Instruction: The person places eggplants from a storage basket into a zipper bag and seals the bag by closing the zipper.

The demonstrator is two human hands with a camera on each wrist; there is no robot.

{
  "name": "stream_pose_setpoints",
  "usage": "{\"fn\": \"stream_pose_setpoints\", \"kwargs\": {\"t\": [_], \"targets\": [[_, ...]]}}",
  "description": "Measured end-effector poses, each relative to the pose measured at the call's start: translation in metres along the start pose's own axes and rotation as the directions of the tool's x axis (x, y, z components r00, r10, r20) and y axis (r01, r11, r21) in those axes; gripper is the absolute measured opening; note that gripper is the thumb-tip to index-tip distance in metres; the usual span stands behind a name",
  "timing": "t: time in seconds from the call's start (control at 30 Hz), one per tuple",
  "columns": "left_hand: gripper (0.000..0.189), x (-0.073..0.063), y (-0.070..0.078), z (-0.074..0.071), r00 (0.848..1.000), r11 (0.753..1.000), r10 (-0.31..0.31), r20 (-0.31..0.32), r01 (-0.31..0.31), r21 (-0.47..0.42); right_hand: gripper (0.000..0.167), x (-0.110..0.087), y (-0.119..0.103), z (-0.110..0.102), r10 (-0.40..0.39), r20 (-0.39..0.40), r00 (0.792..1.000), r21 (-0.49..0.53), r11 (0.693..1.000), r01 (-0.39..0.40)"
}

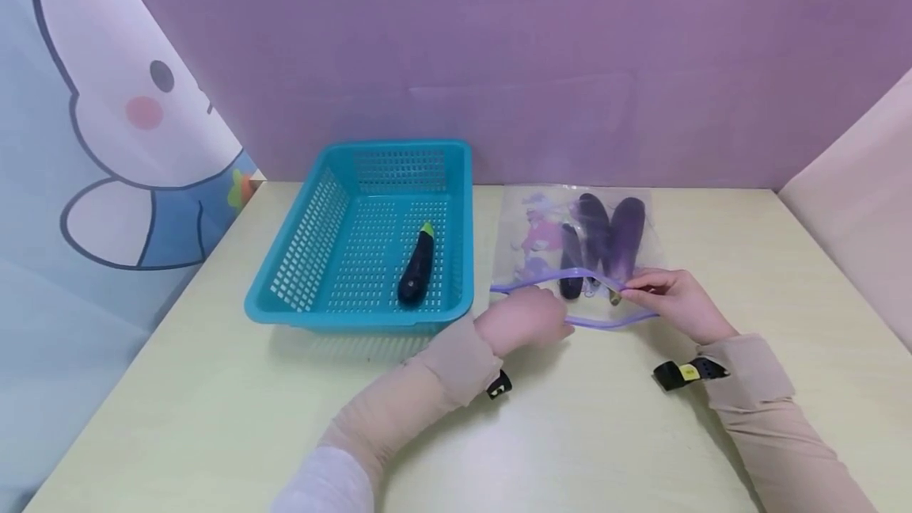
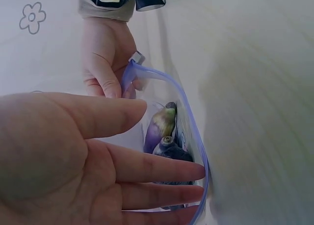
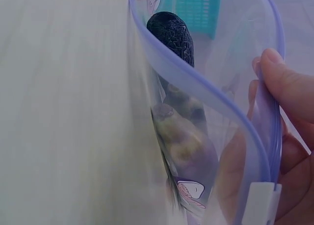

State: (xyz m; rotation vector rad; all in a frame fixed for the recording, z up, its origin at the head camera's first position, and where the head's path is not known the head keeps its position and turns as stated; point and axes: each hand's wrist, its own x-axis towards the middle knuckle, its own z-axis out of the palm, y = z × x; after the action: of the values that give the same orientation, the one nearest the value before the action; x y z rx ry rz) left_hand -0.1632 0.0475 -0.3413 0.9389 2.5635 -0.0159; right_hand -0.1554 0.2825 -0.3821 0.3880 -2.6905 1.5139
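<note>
A clear zip bag [image 1: 514,248] with a purple rim and pink and purple print lies on the table, its mouth parted towards me. Inside are three eggplants: a small dark one [image 1: 571,256], a longer dark one [image 1: 593,218] and a thick purple one [image 1: 628,229]. With thumb and fingers, my right hand [image 1: 673,303] pinches the upper rim near the bag's right corner, beside the white slider [image 3: 261,204]. At the mouth's left part, my left hand [image 1: 526,319] has its fingers [image 2: 152,168] straight, their tips against the lower rim.
Left of the bag stands a blue perforated basket [image 1: 356,318]. One dark eggplant [image 1: 416,271] with a green tip lies on its floor. A purple backdrop [image 1: 456,62] rises behind the pale table [image 1: 570,434]. Each wrist wears a black strap [image 1: 687,373].
</note>
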Motion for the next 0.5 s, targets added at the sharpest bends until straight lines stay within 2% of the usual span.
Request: {"fn": "stream_pose_setpoints", "kwargs": {"t": [0.17, 0.5], "targets": [[0.034, -0.004, -0.002, 0.002, 1.000, 0.999, 0.015, -0.006, -0.015, 0.031, 0.015, 0.000, 0.002, 0.001, 0.001, -0.003, 1.000, -0.002, 1.000, -0.001], [0.037, -0.015, -0.006, 0.000, 0.998, 0.999, 0.038, -0.040, -0.039, -0.026, 0.017, 0.000, 0.000, 0.001, -0.003, -0.007, 1.000, -0.021, 1.000, 0.003]]}}
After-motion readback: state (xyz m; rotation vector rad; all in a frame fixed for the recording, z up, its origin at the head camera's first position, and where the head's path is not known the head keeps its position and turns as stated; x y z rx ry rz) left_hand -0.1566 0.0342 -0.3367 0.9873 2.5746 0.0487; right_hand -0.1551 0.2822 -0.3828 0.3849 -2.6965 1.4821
